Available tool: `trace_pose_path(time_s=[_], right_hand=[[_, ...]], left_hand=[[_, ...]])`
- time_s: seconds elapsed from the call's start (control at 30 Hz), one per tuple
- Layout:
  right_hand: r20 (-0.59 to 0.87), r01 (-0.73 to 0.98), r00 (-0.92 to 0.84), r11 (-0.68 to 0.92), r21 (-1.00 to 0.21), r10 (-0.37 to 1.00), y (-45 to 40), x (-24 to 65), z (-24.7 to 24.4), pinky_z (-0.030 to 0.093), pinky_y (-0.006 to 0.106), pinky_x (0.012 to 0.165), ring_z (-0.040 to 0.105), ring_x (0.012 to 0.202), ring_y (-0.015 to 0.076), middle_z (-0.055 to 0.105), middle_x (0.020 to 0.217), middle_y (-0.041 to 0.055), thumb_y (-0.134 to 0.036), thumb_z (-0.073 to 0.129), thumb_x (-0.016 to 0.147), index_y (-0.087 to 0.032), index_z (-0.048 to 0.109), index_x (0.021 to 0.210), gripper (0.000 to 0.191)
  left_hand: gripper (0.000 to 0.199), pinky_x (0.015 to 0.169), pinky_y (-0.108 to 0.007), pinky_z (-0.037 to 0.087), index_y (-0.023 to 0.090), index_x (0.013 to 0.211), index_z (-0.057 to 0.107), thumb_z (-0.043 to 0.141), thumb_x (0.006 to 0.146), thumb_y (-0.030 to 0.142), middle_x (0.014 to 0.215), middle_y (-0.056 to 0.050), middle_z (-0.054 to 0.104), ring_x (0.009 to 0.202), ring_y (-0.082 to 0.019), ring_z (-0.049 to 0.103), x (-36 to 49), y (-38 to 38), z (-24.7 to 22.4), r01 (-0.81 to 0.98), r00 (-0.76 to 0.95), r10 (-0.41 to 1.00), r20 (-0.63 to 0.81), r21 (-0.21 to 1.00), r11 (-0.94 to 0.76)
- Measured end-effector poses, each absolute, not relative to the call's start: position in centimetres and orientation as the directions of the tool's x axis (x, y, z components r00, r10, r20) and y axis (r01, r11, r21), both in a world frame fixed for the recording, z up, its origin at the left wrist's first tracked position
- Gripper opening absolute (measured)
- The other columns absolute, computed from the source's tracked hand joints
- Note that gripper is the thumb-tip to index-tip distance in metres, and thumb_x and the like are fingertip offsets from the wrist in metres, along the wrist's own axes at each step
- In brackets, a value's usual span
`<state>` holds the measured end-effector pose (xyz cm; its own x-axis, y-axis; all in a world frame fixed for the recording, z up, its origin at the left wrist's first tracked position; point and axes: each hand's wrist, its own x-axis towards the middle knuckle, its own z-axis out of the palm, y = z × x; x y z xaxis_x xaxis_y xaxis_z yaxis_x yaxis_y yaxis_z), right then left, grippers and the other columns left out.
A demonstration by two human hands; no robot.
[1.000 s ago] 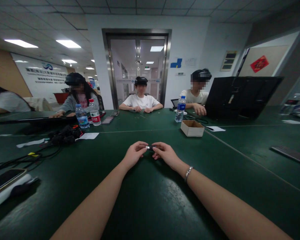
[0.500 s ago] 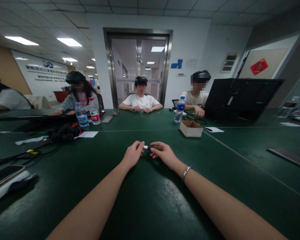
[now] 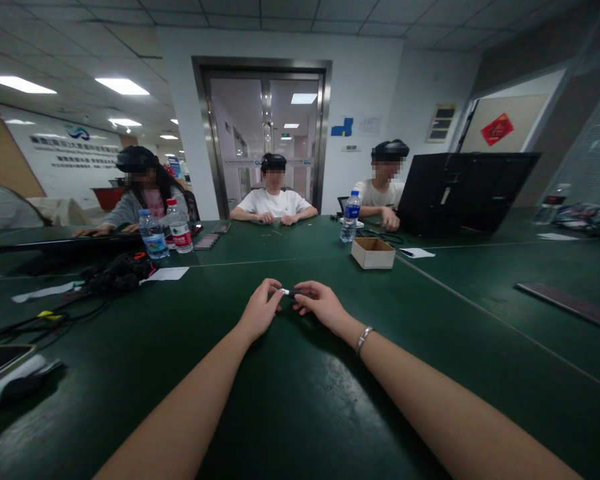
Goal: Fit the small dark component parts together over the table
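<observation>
Above the green table (image 3: pixel 300 373), a small dark object with a silvery end (image 3: pixel 291 293) lies level between my two hands. My left hand (image 3: pixel 261 308) pinches its silvery end between thumb and fingers. From the other side, my right hand (image 3: pixel 323 305) has thumb and fingers closed on the dark part. The object is too small to name. A small open cardboard box (image 3: pixel 373 255) stands beyond my right hand, to the right.
Beyond my hands stand bottles (image 3: pixel 154 235) at left and another bottle (image 3: pixel 351 217) near the box. Tangled black cables (image 3: pixel 113 275) and a phone (image 3: pixel 3 363) lie left. A monitor (image 3: pixel 460 193) stands back right. Several people sit across and to the left.
The whole view has shifted, so the room and table things appear further left. Both hands keep their hold on the small object, with only slight finger movement.
</observation>
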<state>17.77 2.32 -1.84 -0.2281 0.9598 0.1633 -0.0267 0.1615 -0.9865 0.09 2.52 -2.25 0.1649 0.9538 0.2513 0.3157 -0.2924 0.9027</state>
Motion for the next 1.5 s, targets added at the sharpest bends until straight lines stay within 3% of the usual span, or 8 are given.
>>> trace_pose_path(time_s=[0.1, 0.27, 0.5, 0.63, 0.9, 1.13, 1.27, 1.5], right_hand=[[0.163, -0.033, -0.219, 0.16, -0.987, 0.962, 2.38, 17.78, -1.95, 0.052, 0.021, 0.052, 0.065, 0.063, 0.0109, 0.062, 0.078, 0.0008, -0.025, 0.07, 0.069, -0.015, 0.057, 0.096, 0.032], [0.175, -0.032, -0.239, 0.173, -0.984, 0.955, 2.62, 17.88, -2.23, 0.052, 0.021, 0.053, 0.064, 0.063, 0.01, 0.062, 0.082, 0.0013, -0.024, 0.071, 0.068, -0.015, 0.057, 0.096, 0.032], [0.159, -0.015, -0.221, 0.16, -0.987, 0.962, 2.55, 17.96, -2.08, 0.053, 0.023, 0.054, 0.065, 0.064, 0.0114, 0.062, 0.084, 0.0023, -0.022, 0.068, 0.071, -0.016, 0.057, 0.097, 0.028], [0.171, 0.002, -0.223, 0.175, -0.984, 0.96, 2.46, 17.92, -2.0, 0.052, 0.023, 0.054, 0.065, 0.064, 0.0113, 0.061, 0.081, 0.0016, -0.022, 0.068, 0.071, -0.015, 0.057, 0.097, 0.029], [0.17, 0.012, -0.243, 0.178, -0.984, 0.955, 2.22, 17.89, -1.83, 0.052, 0.023, 0.055, 0.064, 0.064, 0.0104, 0.061, 0.081, 0.0013, -0.021, 0.067, 0.072, -0.015, 0.057, 0.097, 0.028], [0.165, -0.017, -0.225, 0.166, -0.986, 0.96, 2.24, 17.89, -1.76, 0.052, 0.023, 0.055, 0.064, 0.064, 0.011, 0.06, 0.079, 0.0006, -0.021, 0.067, 0.071, -0.015, 0.057, 0.097, 0.028], [0.158, -0.007, -0.225, 0.16, -0.987, 0.961, 2.25, 17.73, -1.78, 0.051, 0.022, 0.054, 0.064, 0.063, 0.0103, 0.061, 0.077, 0.0003, -0.02, 0.066, 0.072, -0.015, 0.057, 0.096, 0.027], [0.158, 0.016, -0.229, 0.166, -0.986, 0.961, 2.29, 17.81, -1.81, 0.051, 0.022, 0.054, 0.064, 0.063, 0.0105, 0.061, 0.078, 0.0004, -0.021, 0.067, 0.072, -0.015, 0.057, 0.097, 0.028]], left_hand=[[0.03, 0.058, -0.022, 0.042, 0.021, 0.095, 0.054, 0.046, 0.082, 0.047, 0.094, -0.003, 0.055, 0.07, -0.012, 0.056, 0.06, 2.29, -2.06, 0.346, 0.223, 0.943, 0.246, 0.885, -0.312], [0.044, 0.058, -0.023, 0.043, 0.017, 0.078, 0.056, 0.036, 0.084, 0.056, 0.087, -0.004, 0.054, 0.067, -0.012, 0.055, 0.14, 2.46, -2.28, 0.44, 0.169, 0.958, 0.231, 0.852, -0.283], [0.026, 0.059, -0.022, 0.043, 0.024, 0.102, 0.052, 0.043, 0.084, 0.039, 0.101, -0.003, 0.055, 0.069, -0.01, 0.056, 0.28, 1.86, -1.84, 0.357, 0.197, 0.938, 0.284, 0.871, -0.338], [0.022, 0.06, -0.021, 0.043, 0.022, 0.095, 0.055, 0.043, 0.084, 0.036, 0.098, -0.002, 0.055, 0.07, -0.01, 0.055, 0.29, 1.67, -1.64, 0.39, 0.215, 0.936, 0.278, 0.855, -0.344], [0.04, 0.06, -0.024, 0.043, 0.019, 0.079, 0.057, 0.037, 0.085, 0.052, 0.087, -0.002, 0.054, 0.066, -0.011, 0.055, 0.19, 2.11, -2.14, 0.446, 0.162, 0.957, 0.241, 0.847, -0.289], [0.026, 0.059, -0.022, 0.044, 0.023, 0.102, 0.053, 0.047, 0.082, 0.038, 0.097, -0.003, 0.056, 0.069, -0.011, 0.056, 0.4, 1.49, -1.48, 0.356, 0.176, 0.951, 0.255, 0.884, -0.303], [0.019, 0.06, -0.022, 0.043, 0.023, 0.096, 0.054, 0.047, 0.081, 0.033, 0.095, -0.001, 0.057, 0.068, -0.01, 0.056, 0.32, 1.78, -1.8, 0.359, 0.193, 0.943, 0.271, 0.875, -0.325], [0.025, 0.061, -0.023, 0.042, 0.024, 0.09, 0.055, 0.044, 0.083, 0.045, 0.087, 0.001, 0.058, 0.069, -0.011, 0.055, 0.17, 2.14, -2.22, 0.401, 0.19, 0.947, 0.26, 0.86, -0.316]])
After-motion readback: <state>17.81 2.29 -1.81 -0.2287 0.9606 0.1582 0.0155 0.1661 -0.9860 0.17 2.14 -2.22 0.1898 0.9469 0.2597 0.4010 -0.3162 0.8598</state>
